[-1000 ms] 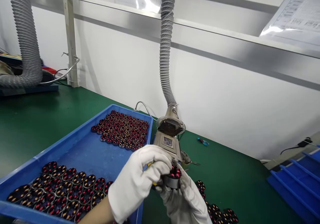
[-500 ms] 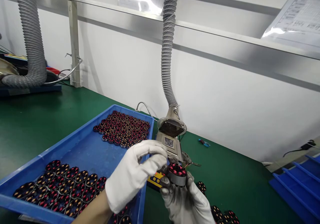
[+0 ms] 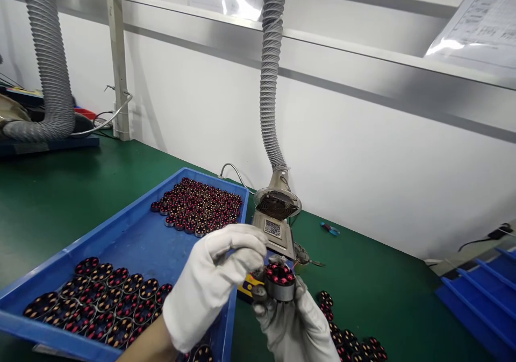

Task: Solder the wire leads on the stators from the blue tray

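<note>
My right hand, in a white glove with dirty fingertips, grips a motor stator from below and the sides. The stator is a grey metal ring with red coil windings facing up. Also gloved, my left hand is closed in a pinch just left of the stator's upper edge. Whatever its fingertips hold, if anything, is too small to make out. Behind both hands sits a solder pot with a shiny grey square surface. A yellow-and-blue control box is partly hidden behind the hands.
A blue tray at the left holds many stators in two groups. Several stators lie on the green table at the right. A fume hose hangs over the pot. Cutters and blue racks are farther right.
The stator and my right hand have shifted slightly left and down. My left hand has drawn a little left, leaving more of the stator's top visible.
</note>
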### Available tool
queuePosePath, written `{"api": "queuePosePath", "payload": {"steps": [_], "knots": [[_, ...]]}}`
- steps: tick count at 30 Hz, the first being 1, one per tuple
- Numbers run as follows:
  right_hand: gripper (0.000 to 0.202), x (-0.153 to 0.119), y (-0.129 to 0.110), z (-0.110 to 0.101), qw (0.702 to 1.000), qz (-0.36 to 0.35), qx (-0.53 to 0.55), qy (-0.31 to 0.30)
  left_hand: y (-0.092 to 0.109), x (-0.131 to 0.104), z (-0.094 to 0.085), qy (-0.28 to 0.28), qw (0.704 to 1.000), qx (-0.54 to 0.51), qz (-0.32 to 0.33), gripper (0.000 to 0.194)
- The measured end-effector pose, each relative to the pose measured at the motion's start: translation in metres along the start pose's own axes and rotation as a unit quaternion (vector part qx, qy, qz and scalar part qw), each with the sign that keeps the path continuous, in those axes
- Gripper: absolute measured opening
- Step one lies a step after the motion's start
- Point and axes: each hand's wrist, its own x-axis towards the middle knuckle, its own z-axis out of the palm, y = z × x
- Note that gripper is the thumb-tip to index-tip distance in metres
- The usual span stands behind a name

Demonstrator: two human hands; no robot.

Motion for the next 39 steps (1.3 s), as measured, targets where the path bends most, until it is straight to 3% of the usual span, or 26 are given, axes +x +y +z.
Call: {"api": "queuePosePath", "payload": {"steps": [2, 5, 8, 12, 13, 15, 17, 20, 25, 27, 30, 31, 35, 39], "knots": [[0.028, 0.003, 0.001, -0.004, 1.0, -0.021, -0.013, 0.008, -0.002, 0.001, 0.0, -0.058, 0.998, 0.014, -0.036, 0.017], [0.019, 0.007, 0.006, -0.01, 0.995, -0.079, -0.048, 0.038, -0.005, 0.002, 0.005, -0.107, 0.994, -0.006, 0.02, 0.005], [0.021, 0.007, 0.011, -0.011, 0.99, -0.111, -0.07, 0.06, -0.004, 0.0, 0.006, -0.035, 0.997, 0.019, 0.065, 0.011], [0.037, 0.003, 0.013, -0.015, 0.99, -0.111, -0.064, 0.06, 0.001, -0.001, -0.005, 0.044, 0.999, 0.016, 0.003, 0.011], [0.038, 0.004, 0.014, -0.018, 0.989, -0.117, -0.061, 0.06, 0.001, 0.0, -0.007, 0.029, 0.999, 0.018, -0.018, 0.012], [0.034, 0.007, 0.017, -0.024, 0.987, -0.134, -0.063, 0.06, -0.001, 0.002, -0.008, -0.053, 0.998, 0.02, -0.041, 0.02], [0.03, 0.012, 0.02, -0.029, 0.984, -0.149, -0.07, 0.062, -0.005, 0.003, -0.004, -0.113, 0.993, -0.006, -0.027, 0.019], [0.028, 0.014, 0.022, -0.027, 0.989, -0.12, -0.066, 0.061, -0.01, 0.003, 0.002, -0.085, 0.994, -0.072, -0.002, 0.007], [0.033, 0.003, 0.013, -0.008, 0.999, -0.028, -0.008, 0.027, -0.004, 0.002, -0.007, 0.027, 0.992, -0.098, -0.07, 0.013], [0.029, -0.001, 0.007, -0.005, 1.0, -0.003, 0.03, 0.007, 0.0, 0.004, -0.011, -0.005, 0.996, -0.059, -0.07, 0.013], [0.025, -0.001, 0.005, -0.01, 0.999, 0.007, 0.037, -0.003, 0.004, 0.005, -0.01, -0.126, 0.989, 0.072, -0.003, 0.028], [0.025, 0.0, 0.007, -0.013, 1.0, 0.004, 0.029, 0.0, 0.004, 0.005, -0.008, -0.144, 0.982, 0.118, 0.035, 0.036], [0.032, 0.007, 0.025, -0.021, 0.998, -0.057, 0.018, 0.033, 0.001, 0.005, 0.002, -0.126, 0.96, 0.195, 0.155, 0.034], [0.036, 0.011, 0.034, -0.019, 0.991, -0.114, 0.031, 0.056, -0.001, 0.005, 0.004, -0.105, 0.951, 0.214, 0.197, 0.023]]}}
